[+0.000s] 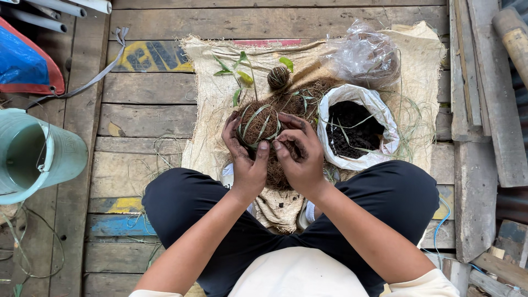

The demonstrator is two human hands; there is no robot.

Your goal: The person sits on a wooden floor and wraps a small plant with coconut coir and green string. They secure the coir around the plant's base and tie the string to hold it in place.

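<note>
The person sits cross-legged on a plank floor, with a sackcloth spread on it in front of the knees. Both hands meet over the cloth: the left hand and the right hand close around a fibre ball. Behind it on the cloth stands a smaller wrapped ball with a seedling. Right of the hands sits an open sack of soil, and behind that a plastic bag. A bucket lies far left, off the cloth.
</note>
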